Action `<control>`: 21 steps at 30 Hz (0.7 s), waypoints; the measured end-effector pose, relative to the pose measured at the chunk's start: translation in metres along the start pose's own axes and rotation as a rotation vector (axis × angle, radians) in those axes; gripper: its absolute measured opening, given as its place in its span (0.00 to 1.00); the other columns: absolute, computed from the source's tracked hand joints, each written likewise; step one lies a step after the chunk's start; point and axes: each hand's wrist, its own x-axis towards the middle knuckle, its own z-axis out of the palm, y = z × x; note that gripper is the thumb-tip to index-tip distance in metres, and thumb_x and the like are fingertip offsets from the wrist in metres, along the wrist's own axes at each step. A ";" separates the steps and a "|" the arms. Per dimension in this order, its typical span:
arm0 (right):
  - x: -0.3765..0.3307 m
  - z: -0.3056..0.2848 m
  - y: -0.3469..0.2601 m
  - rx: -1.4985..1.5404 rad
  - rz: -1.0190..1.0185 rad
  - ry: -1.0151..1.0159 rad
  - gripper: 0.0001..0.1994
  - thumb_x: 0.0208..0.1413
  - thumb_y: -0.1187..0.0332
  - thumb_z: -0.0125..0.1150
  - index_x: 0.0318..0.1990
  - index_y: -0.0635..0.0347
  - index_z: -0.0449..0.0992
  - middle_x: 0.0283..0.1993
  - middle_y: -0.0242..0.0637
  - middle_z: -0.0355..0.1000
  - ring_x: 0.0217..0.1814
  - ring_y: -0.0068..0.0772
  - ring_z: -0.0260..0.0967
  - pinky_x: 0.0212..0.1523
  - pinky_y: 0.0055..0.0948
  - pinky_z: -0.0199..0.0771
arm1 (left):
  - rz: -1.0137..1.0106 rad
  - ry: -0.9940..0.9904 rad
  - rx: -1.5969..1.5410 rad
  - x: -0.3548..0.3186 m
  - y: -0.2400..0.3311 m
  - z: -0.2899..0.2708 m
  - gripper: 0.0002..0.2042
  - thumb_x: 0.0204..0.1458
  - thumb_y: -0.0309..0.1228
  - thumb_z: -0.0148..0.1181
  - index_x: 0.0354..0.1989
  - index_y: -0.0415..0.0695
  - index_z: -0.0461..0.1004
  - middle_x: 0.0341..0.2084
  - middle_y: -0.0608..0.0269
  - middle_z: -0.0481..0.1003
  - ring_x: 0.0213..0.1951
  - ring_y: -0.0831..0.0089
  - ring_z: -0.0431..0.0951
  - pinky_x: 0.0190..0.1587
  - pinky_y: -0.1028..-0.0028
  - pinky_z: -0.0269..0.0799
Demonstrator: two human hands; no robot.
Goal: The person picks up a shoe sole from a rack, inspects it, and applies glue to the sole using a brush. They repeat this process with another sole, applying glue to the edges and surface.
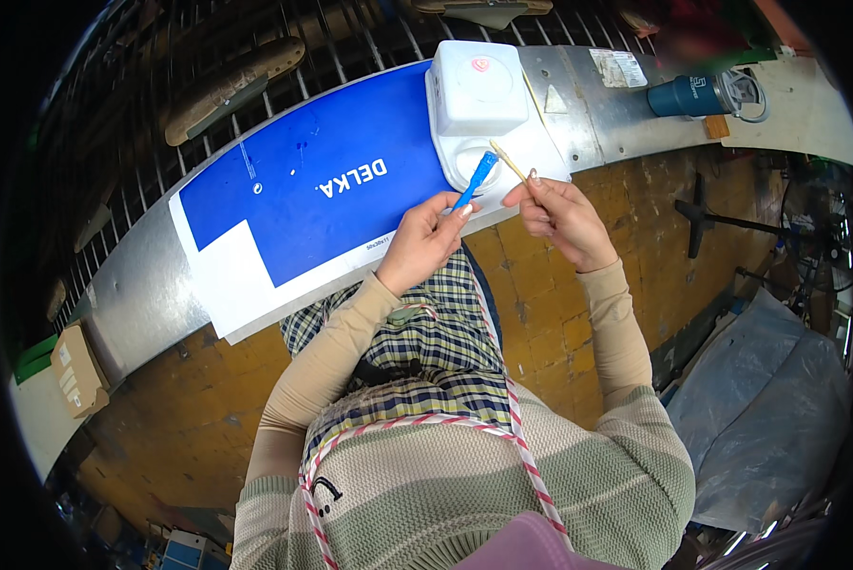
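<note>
- Here, the left hand (pixel 424 239) pinches a blue tool (pixel 475 180) by its lower end, fingers together on the handle; its tip points up and away, over the round well of a white tray (pixel 547 142).
- The right hand (pixel 561 214) is clamped on a thin stick (pixel 509 161), held between thumb and fingertips; the stick slants up and left, its far end just beside the tip of the blue tool.
- The two tips meet, or nearly meet, above the well; whether they touch I cannot tell.
- A white lidded box (pixel 476 85) sits on the far half of the tray, shut, with a small pink mark on top.
- As a judgement: the work is at the well, with both tools in hand; nothing in view shows a finished piece, so how much is left cannot be read.
- The tray rests on a blue and white sheet (pixel 293 199) that lies on the curved metal table (pixel 588 114).
- Farther right on the table lies a dark blue mug (pixel 697 95) on its side.
- A cardboard box (pixel 76 370) sits by the table's left end.
</note>
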 end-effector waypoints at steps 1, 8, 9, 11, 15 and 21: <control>0.000 0.001 0.000 -0.003 -0.004 0.025 0.20 0.72 0.59 0.43 0.41 0.67 0.78 0.21 0.21 0.53 0.22 0.15 0.46 0.24 0.18 0.48 | 0.001 -0.001 0.012 -0.001 0.002 0.001 0.14 0.69 0.38 0.46 0.50 0.42 0.73 0.13 0.76 0.59 0.12 0.89 0.54 0.15 0.83 0.47; 0.001 0.021 0.004 -0.713 -0.431 0.311 0.12 0.68 0.67 0.52 0.42 0.68 0.78 0.28 0.28 0.72 0.28 0.20 0.63 0.30 0.26 0.64 | -0.124 -0.008 -0.132 -0.007 0.018 0.002 0.17 0.69 0.40 0.42 0.49 0.40 0.72 0.13 0.72 0.60 0.10 0.86 0.54 0.12 0.83 0.49; -0.001 0.025 0.007 -0.830 -0.454 0.387 0.09 0.65 0.70 0.55 0.40 0.68 0.78 0.34 0.35 0.78 0.32 0.28 0.71 0.34 0.31 0.69 | -0.133 -0.008 -0.153 -0.007 0.019 0.002 0.17 0.70 0.40 0.42 0.48 0.39 0.72 0.13 0.72 0.59 0.09 0.86 0.53 0.11 0.83 0.48; -0.002 0.031 0.012 -0.982 -0.583 0.391 0.07 0.63 0.71 0.57 0.38 0.66 0.78 0.29 0.41 0.75 0.28 0.35 0.71 0.30 0.33 0.69 | -0.133 -0.013 -0.193 -0.008 0.021 0.001 0.16 0.69 0.40 0.42 0.47 0.39 0.72 0.13 0.72 0.59 0.08 0.86 0.52 0.11 0.82 0.47; 0.001 0.035 0.018 -1.039 -0.662 0.480 0.04 0.60 0.73 0.60 0.36 0.64 0.78 0.28 0.46 0.73 0.27 0.46 0.71 0.28 0.36 0.68 | -0.104 -0.016 -0.203 -0.012 0.019 0.005 0.15 0.69 0.39 0.44 0.43 0.39 0.72 0.13 0.72 0.60 0.09 0.86 0.53 0.11 0.82 0.47; 0.010 0.037 0.017 -0.997 -0.729 0.534 0.03 0.60 0.73 0.60 0.37 0.64 0.78 0.27 0.44 0.71 0.26 0.44 0.70 0.28 0.36 0.68 | -0.125 0.062 -0.184 -0.013 0.018 0.011 0.14 0.68 0.37 0.45 0.42 0.40 0.72 0.14 0.73 0.60 0.09 0.86 0.53 0.11 0.81 0.48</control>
